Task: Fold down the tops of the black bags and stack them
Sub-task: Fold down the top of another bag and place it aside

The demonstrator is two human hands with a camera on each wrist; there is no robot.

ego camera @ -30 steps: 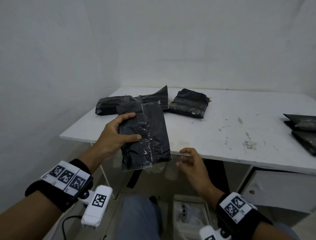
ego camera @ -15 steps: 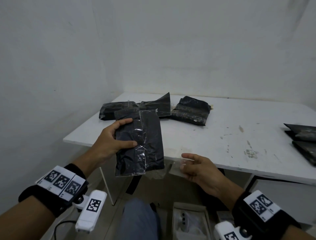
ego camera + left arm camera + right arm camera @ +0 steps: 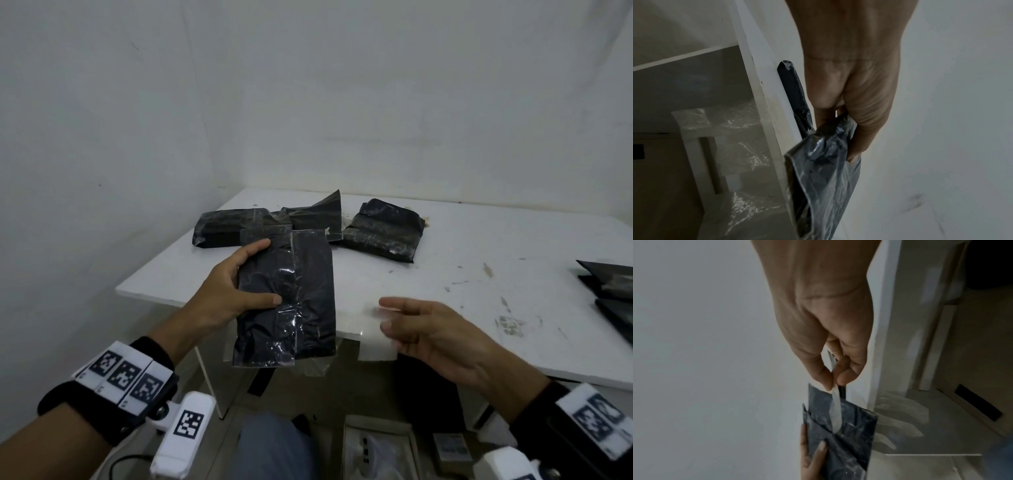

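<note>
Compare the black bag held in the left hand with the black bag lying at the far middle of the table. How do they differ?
The held bag is lifted off the table and upright in the left hand; the far bag lies flat on it, untouched. The held bag looks long, flat and smooth; the far bag looks shorter, bulkier and creased. Both are glossy black plastic.
</note>
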